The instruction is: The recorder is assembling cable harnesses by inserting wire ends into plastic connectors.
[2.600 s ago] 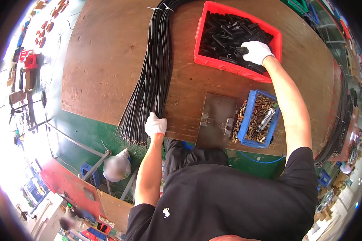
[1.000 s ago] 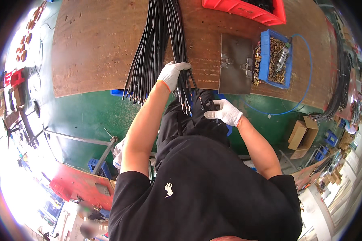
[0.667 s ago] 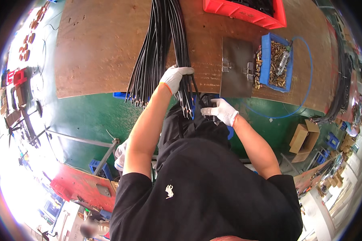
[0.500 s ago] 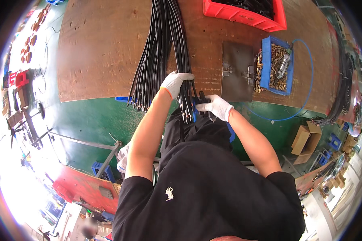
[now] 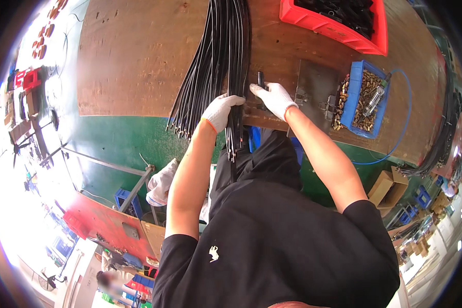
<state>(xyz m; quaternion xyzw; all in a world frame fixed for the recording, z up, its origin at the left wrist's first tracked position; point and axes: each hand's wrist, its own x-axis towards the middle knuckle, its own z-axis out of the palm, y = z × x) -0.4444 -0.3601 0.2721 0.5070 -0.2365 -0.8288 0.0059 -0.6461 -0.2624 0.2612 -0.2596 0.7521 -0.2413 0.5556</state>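
The black cables [image 5: 219, 61] run down the tabletop [image 5: 138, 61] from beyond the view, and their stripped ends hang past its near edge, above the person's lap. The left hand [image 5: 219, 111] has its grip clamped around the right-hand part of the bundle, close to that edge; the other strands fan out to its left. The right hand [image 5: 275, 98] is just beside the bundle, its grip closed on a black sleeve [image 5: 261, 78] that sticks up past the thumb toward the far side. Whether the palm hides more pieces cannot be told.

To handle this well, the left grip should probably be firm yet gentle, near enough to the ends that they hang straight and do not cross. The sleeve is likely steadier pinched by its sides, with its open end uncovered by the fingers. Working close to the near edge seems wise, clear of the metal plate [image 5: 315, 82] there and the blue bin [image 5: 352, 97] nearer the right corner.
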